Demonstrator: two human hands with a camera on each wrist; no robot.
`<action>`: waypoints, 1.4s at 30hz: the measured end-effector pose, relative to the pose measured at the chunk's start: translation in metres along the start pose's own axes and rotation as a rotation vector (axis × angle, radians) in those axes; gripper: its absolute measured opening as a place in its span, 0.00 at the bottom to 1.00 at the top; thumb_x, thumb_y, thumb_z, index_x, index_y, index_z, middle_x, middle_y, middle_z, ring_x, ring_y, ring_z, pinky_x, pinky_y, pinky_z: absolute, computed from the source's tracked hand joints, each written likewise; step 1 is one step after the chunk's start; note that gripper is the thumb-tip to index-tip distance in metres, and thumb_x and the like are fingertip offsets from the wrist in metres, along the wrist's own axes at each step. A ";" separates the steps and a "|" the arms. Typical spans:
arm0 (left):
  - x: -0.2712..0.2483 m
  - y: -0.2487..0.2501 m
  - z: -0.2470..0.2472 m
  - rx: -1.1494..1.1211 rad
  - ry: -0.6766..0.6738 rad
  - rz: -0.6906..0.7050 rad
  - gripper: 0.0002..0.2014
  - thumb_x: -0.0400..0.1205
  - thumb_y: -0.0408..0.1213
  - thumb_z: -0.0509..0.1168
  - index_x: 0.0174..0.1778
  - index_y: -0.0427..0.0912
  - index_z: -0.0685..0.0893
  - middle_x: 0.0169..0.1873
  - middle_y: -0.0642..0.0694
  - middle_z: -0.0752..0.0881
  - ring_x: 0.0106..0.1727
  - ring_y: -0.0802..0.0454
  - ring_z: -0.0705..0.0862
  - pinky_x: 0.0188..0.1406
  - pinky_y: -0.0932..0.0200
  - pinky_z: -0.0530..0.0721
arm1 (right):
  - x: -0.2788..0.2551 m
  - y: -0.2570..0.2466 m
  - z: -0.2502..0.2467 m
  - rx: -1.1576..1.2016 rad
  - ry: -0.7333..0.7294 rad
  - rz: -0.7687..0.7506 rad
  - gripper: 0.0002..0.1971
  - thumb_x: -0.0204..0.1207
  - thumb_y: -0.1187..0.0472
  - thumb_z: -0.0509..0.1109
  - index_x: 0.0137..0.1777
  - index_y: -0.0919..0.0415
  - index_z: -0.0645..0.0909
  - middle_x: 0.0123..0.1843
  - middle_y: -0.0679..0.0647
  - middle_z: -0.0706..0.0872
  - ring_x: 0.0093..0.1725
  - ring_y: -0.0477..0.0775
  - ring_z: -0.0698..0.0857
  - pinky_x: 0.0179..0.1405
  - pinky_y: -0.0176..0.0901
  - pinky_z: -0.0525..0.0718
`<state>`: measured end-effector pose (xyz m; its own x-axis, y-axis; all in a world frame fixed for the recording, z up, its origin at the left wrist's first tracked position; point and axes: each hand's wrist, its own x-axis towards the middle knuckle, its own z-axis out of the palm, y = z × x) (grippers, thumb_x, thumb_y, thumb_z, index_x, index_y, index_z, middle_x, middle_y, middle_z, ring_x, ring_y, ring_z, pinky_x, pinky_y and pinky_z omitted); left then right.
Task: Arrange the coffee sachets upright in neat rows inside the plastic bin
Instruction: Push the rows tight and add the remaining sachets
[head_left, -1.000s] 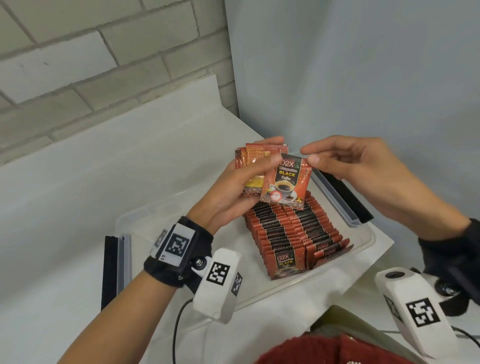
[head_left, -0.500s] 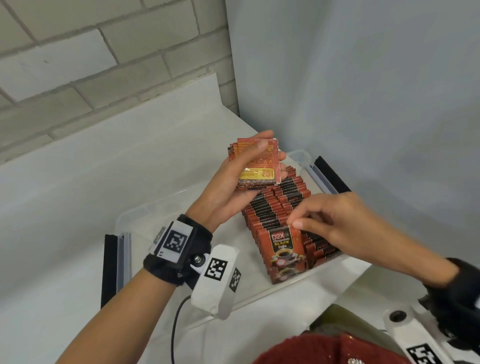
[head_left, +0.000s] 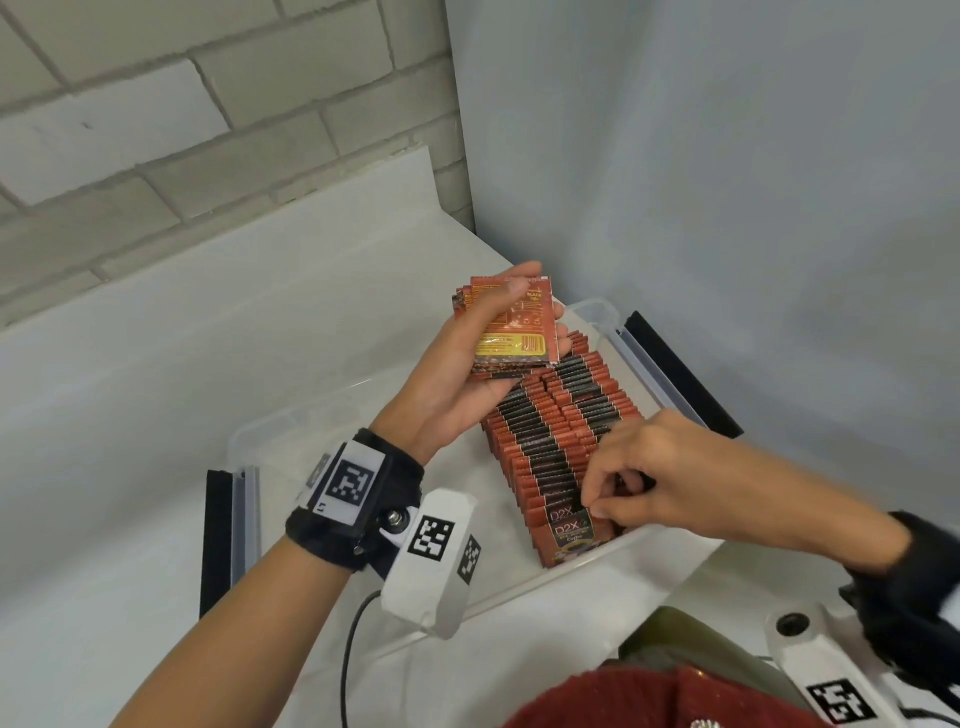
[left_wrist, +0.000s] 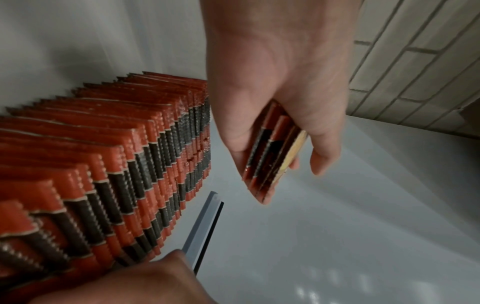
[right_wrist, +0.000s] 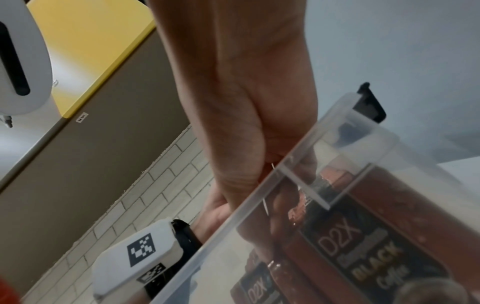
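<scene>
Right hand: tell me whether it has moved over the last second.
Yes. The right hand dropped from beside the left hand's stack, down toward the near wall of the plastic bin, onto the front sachets.

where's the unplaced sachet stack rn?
Head view: the stack is gripped in the left hand, raised over the bin's far end, above the rows.

I see a white surface (head_left: 156, 415) running back to a pale brick wall (head_left: 182, 130), and a smooth grey-blue wall (head_left: 727, 208) on my right. A dark red knitted garment (head_left: 649, 701) shows at the bottom edge. From the right wrist, I make out a yellow panel (right_wrist: 85, 51) overhead.
</scene>
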<state>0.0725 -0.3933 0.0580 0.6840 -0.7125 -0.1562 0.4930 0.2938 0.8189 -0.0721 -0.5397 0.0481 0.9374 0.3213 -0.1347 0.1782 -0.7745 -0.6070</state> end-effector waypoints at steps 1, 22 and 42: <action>0.000 0.000 0.000 -0.005 -0.001 -0.001 0.14 0.77 0.39 0.65 0.58 0.44 0.84 0.44 0.40 0.88 0.44 0.48 0.88 0.51 0.53 0.88 | 0.000 -0.001 0.000 -0.006 -0.011 -0.002 0.02 0.77 0.57 0.74 0.45 0.50 0.89 0.37 0.30 0.79 0.46 0.34 0.80 0.42 0.25 0.76; -0.002 -0.001 0.001 0.072 -0.061 0.023 0.15 0.77 0.32 0.65 0.58 0.49 0.85 0.48 0.47 0.89 0.47 0.53 0.88 0.49 0.57 0.86 | 0.005 -0.008 -0.020 0.315 0.177 0.152 0.09 0.65 0.48 0.78 0.42 0.49 0.85 0.37 0.41 0.88 0.35 0.37 0.83 0.35 0.26 0.77; -0.005 -0.001 0.008 0.023 -0.098 -0.152 0.19 0.80 0.48 0.61 0.59 0.37 0.82 0.47 0.38 0.89 0.44 0.47 0.89 0.46 0.52 0.90 | 0.015 -0.014 -0.041 0.667 0.752 0.008 0.08 0.68 0.64 0.75 0.47 0.60 0.89 0.45 0.51 0.92 0.47 0.45 0.90 0.47 0.29 0.84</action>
<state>0.0640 -0.3949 0.0625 0.5466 -0.8064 -0.2257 0.5735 0.1641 0.8026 -0.0481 -0.5465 0.0864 0.9245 -0.2883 0.2493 0.1830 -0.2380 -0.9539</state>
